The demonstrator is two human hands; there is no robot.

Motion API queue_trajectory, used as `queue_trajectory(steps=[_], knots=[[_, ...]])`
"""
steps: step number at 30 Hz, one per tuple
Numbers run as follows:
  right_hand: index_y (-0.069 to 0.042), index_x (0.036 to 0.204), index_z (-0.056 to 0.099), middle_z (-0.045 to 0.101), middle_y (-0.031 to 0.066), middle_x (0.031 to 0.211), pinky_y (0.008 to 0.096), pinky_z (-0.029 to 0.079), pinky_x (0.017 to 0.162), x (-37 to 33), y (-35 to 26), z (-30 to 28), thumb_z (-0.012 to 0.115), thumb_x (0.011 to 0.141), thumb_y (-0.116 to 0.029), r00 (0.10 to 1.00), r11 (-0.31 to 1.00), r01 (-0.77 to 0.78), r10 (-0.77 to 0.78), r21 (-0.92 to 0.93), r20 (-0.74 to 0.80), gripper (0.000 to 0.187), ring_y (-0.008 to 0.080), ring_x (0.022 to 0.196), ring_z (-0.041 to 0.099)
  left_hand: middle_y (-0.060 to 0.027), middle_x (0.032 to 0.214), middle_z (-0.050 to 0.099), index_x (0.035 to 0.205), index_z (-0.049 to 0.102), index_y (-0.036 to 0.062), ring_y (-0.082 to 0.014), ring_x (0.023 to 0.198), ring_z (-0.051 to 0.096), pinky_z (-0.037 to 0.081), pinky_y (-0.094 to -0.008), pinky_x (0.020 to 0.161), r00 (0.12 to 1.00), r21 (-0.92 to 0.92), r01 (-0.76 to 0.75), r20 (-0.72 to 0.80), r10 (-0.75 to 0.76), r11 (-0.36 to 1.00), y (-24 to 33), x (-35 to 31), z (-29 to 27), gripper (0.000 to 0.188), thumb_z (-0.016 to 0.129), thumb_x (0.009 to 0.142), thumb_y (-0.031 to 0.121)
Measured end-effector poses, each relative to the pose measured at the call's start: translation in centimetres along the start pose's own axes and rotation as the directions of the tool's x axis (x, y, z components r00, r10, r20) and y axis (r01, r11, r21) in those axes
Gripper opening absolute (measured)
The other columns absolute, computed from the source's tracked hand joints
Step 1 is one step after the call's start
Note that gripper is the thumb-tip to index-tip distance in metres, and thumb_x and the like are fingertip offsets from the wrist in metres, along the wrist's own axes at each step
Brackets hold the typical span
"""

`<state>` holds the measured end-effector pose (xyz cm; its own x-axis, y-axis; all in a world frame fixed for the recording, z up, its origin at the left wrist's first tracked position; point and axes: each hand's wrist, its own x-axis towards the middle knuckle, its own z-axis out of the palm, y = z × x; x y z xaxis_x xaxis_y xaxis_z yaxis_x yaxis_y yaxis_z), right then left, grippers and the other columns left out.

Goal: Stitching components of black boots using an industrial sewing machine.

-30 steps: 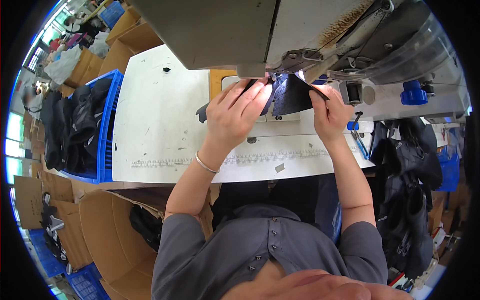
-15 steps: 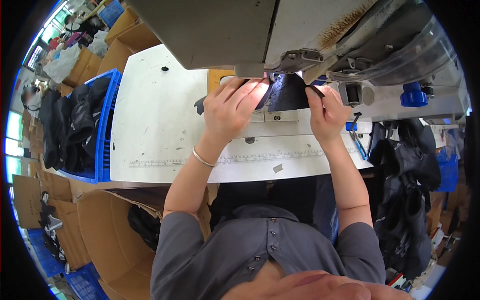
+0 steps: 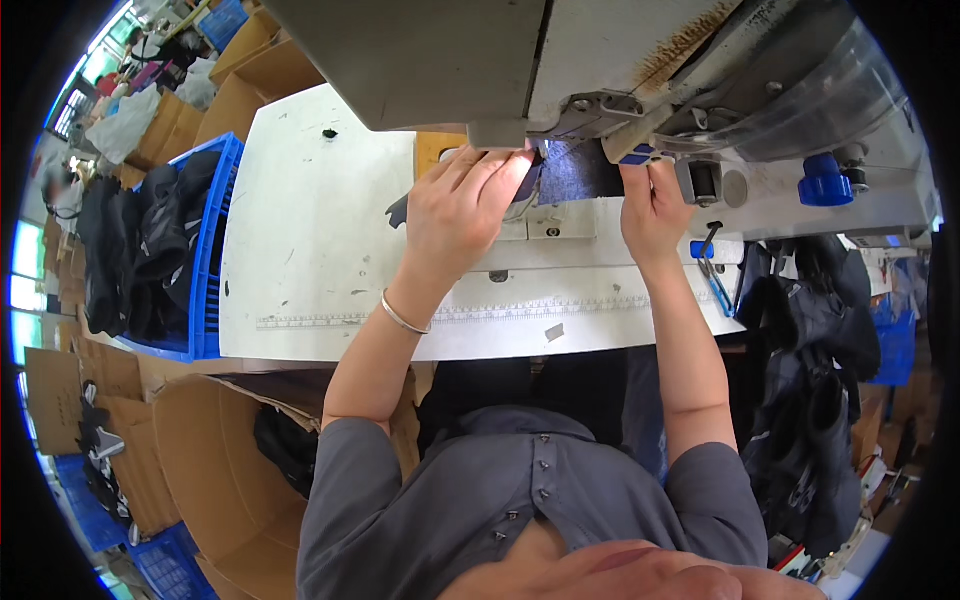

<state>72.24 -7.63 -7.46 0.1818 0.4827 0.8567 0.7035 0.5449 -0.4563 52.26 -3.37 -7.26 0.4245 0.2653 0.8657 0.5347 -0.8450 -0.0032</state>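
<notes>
Both hands on dark fabric

"Where's the daylight coming from?"

"Windows down the left side, glaring nearly white."

"And this white table?"

"Scuffed and marked, with a ruler strip along its near edge. A blue crate sits just beside its left end."

"Crowded over there."

"It is: an open carton near the table's front left, more cardboard boxes beyond, a whitish plastic bag among them."
</notes>
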Motion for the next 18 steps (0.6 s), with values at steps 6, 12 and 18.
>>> queue_trajectory(steps=[6,12,18], knots=[[-0.001,0.067,0.054,0.049,0.0115,0.056,0.0312,0.034,0.045,-0.6,0.7,-0.1,0.063,0.073,-0.005,1.0,1.0,-0.015,0.015,0.016,0.012,0.012,0.026,0.047,0.046,-0.0105,0.102,0.062,0.103,0.059,0.0042,-0.0256,0.094,0.06,0.051,-0.0325,0.074,0.988,-0.021,0.058,0.146,-0.055,0.998,2.1,0.1,-1.7,0.024,0.06,0.079,0.009],[0.0,0.074,0.055,0.053,0.0138,0.06,0.0323,0.038,0.05,0.0,0.4,0.0,0.054,0.069,0.001,0.988,0.996,-0.081,0.085,-0.033,0.127,0.005,0.0297,0.052,0.047,-0.0075,0.099,0.063,0.109,0.056,-0.0013,-0.0122,0.086,0.06,0.047,-0.0245,0.074,0.436,-0.362,0.9,0.753,-0.493,0.243,-3.5,2.5,-3.1,0.026,0.052,0.09,0.015],[-0.001,0.09,0.058,0.06,0.0121,0.077,0.0292,0.044,0.064,0.9,4.2,0.8,0.058,0.07,0.0,0.98,0.999,-0.019,0.01,0.045,0.197,0.02,0.0238,0.069,0.056,-0.0097,0.092,0.064,0.103,0.06,-0.0013,-0.0141,0.08,0.063,0.053,-0.0245,0.069,0.286,-0.361,0.915,0.897,-0.338,-0.183,-4.8,2.9,0.2,0.026,0.057,0.088,0.019]])
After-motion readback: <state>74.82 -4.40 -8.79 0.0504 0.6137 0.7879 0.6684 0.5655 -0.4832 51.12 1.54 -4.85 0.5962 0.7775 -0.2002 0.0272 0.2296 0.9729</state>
